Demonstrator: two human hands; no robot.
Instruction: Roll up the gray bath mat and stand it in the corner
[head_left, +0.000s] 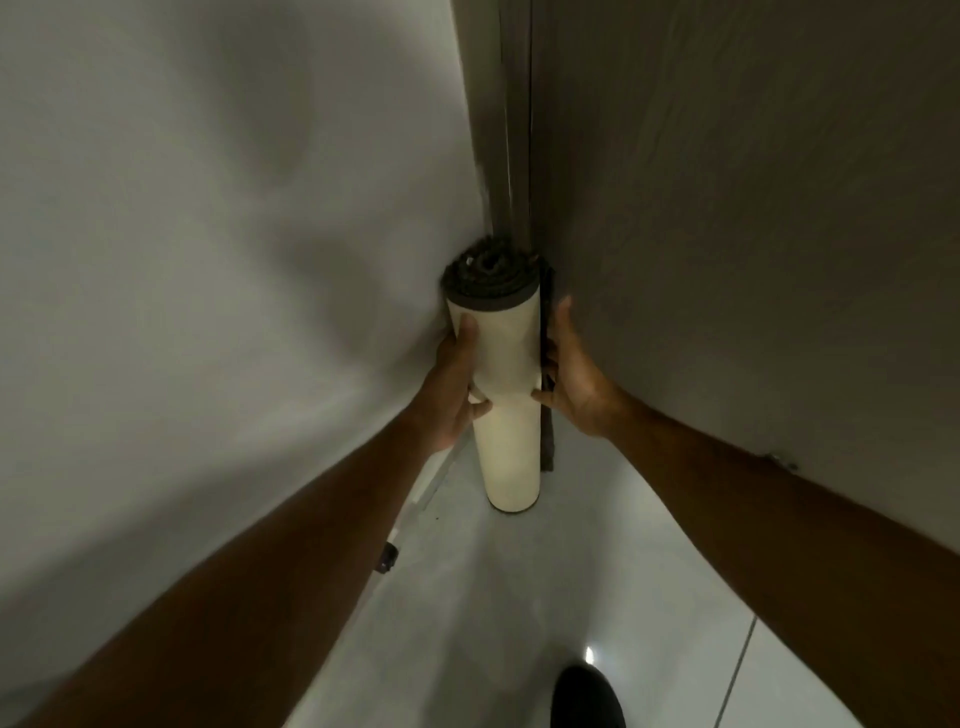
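Between both hands, the rolled bath mat stands upright on its lower end on the pale floor, pushed into the corner.

Left of the left hand: white wall; the roll's upper end looks to lean on it. Low along its base, nearer the camera than the hand, a small dark fitting, blurred, kind unknown.

Left hand: wrapped around the roll's left side, thumb up on the cream backing, fingers curled to the front. A closed grasp.

Between the hands: cream backing faces out; dark gray pile shows only as a spiral at the top end, above both hands.

Right hand: pressed on the roll's right side, thumb on the backing, fingers flat over the loose outer edge, which runs as a dark strip down past the hand. More bracing than clenching.

Right of the right hand: brown door panel, close beside the roll.

Risks, as judged:
- Loose edge is not tucked; on release the roll may spring open and slump.
- Narrow base on a glossy floor; the foot could slide out and tip it toward the camera.
- If the door swings, it may knock the roll.

Hard to read: the far fingers, contact behind the roll, the corner seam. Dim, soft frame. Dark shoe cut off at the bottom.
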